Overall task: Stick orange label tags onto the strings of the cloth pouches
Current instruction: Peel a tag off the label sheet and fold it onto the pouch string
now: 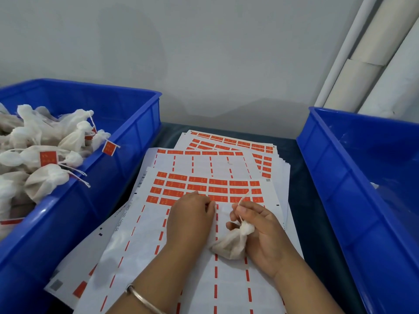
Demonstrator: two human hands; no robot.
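A stack of white label sheets (188, 243) lies in front of me, the top one with several rows of orange label tags (217, 182) left at its far end. My left hand (190, 219) rests on that sheet, its fingertips at the nearest row of tags; I cannot tell whether they pinch one. My right hand (258, 230) holds a small white cloth pouch (232, 244) and pinches its string (243, 199), which sticks up past the fingers.
A blue bin (108, 168) at the left holds several pouches, some with orange tags on their strings. A second blue bin (353, 177) stands at the right. More label sheets (231, 143) fan out behind, on a dark tabletop. White tubes (367, 53) lean against the wall.
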